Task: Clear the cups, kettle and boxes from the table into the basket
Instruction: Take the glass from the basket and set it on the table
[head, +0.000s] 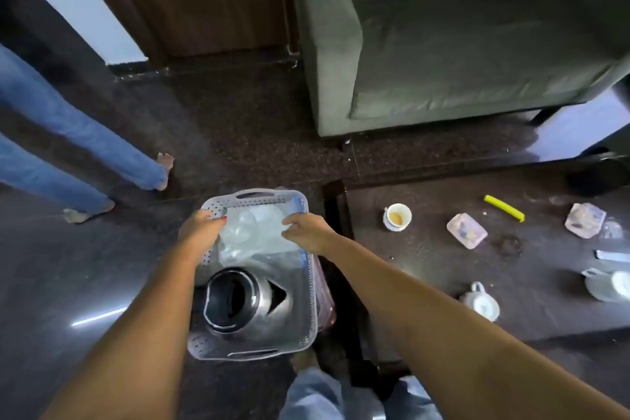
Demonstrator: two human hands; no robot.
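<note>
A grey perforated basket [254,354] stands on the dark floor left of the low table [426,269]. Inside it a steel kettle [245,303] with a black rim lies at the near end. A clear plastic box [255,235] sits at the far end, gripped on its left edge by my left hand [201,228] and on its right edge by my right hand [306,232]. On the table stand a white cup [397,216] with brown residue, a tipped white cup [480,302], a cup [610,285] at the right edge, and two small clear boxes [466,229] [584,220].
A yellow-green strip [504,208] and a flat pale item [612,255] also lie on the table, with a black object [596,177] at its far right corner. A grey armchair [460,44] stands behind. Another person's jeans-clad legs [85,153] are at the left.
</note>
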